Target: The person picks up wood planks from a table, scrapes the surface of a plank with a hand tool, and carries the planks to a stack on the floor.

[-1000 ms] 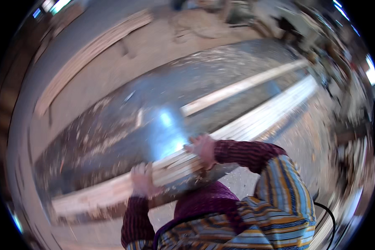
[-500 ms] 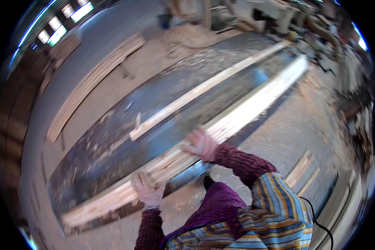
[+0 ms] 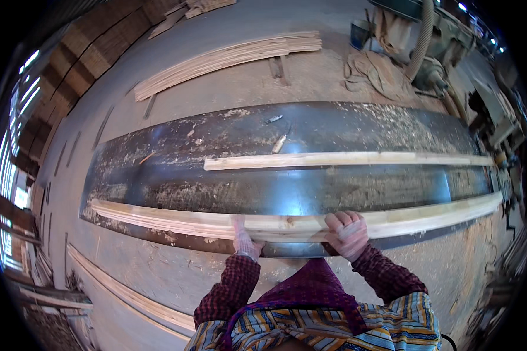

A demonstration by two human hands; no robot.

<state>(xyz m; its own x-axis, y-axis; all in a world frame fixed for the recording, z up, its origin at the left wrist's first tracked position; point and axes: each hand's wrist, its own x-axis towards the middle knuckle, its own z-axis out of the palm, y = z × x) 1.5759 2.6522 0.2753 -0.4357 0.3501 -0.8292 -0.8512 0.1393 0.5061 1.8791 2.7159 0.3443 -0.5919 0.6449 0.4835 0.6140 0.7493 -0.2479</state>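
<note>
A bundle of long pale wooden strips [image 3: 287, 223] lies lengthwise along the near edge of the dark worktable [image 3: 228, 193]. My left hand [image 3: 246, 240] grips its near side left of the middle, the thumb side against the wood. Farther right, my right hand [image 3: 346, 235] wraps over the top of the strips with bent fingers. Both hands seem to wear thin pale gloves. Beyond the bundle, a single wooden strip [image 3: 345, 159] lies apart on the tabletop. A small tool with a light handle [image 3: 280, 143] rests past it, beside a small grey object [image 3: 273, 119].
Stacked boards [image 3: 228, 62] rest on low supports across the floor. A dark bucket [image 3: 360, 35] and a machine with a ribbed hose [image 3: 423, 44] stand far right. More long strips [image 3: 134, 295] lie on the floor at near left. Wood shavings are scattered over the tabletop.
My view has turned, so the table now runs nearly level across it. My right hand has gone from spread fingers on the strips to a closed grip; the left still holds their near side.
</note>
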